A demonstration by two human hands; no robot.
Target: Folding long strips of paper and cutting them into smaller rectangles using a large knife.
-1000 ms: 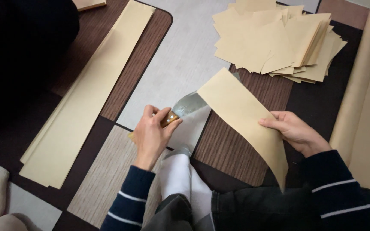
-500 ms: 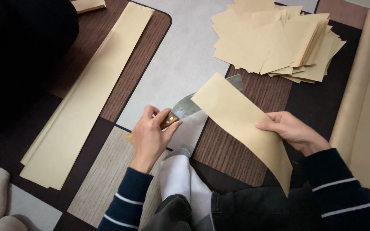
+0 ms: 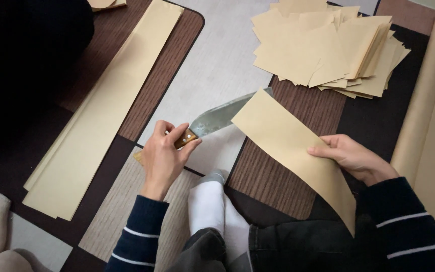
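Paper strip (image 3: pixel 288 146): tan, long, lifted over the patchwork mat (image 3: pixel 298 108), near the cut stack (image 3: pixel 328 48).
Knife (image 3: pixel 222 117): broad grey blade, tip tucked under the strip's far end.
Left hand (image 3: pixel 164 158): clenched round the wooden handle.
Right hand (image 3: pixel 353 157): pinched the strip's edge.

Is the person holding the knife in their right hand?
No, the left hand grips the knife by its wooden handle, while the right hand holds the tan paper strip.

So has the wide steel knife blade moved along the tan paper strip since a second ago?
Yes. The wide steel knife blade, held by the left hand, has pushed further toward the pile of cut tan paper squares, its tip passing the tan paper strip.
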